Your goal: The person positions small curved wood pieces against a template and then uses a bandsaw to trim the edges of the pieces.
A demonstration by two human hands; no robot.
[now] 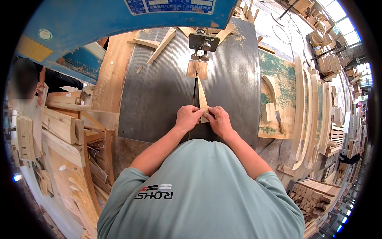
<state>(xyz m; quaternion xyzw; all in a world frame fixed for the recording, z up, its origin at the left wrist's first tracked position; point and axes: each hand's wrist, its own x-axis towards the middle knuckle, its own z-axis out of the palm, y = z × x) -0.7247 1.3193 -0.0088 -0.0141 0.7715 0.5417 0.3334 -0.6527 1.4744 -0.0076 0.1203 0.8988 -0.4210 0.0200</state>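
Observation:
A slim, tapered piece of wood (pixel 201 95) lies on the grey metal table (pixel 155 89) of a band saw. Its narrow tip points away from me, close to the blade slot at the wooden insert (pixel 202 70). My left hand (pixel 188 118) is closed at the left side of its wide near end, fingertips against the wood. From the right, my right hand (pixel 220 120) pinches the same end between thumb and fingers. Above the insert hangs the saw's blade guide (pixel 203 43) with its metal knobs.
The saw's blue frame (pixel 107 22) arches over the far left. Wooden offcuts (pixel 162 45) lie at the table's far side. At right, a green-stained board (pixel 278 95) carries a curved wood piece and a scraper (pixel 280 121). Stacked timber (pixel 59 121) and another person (pixel 59 77) are at left.

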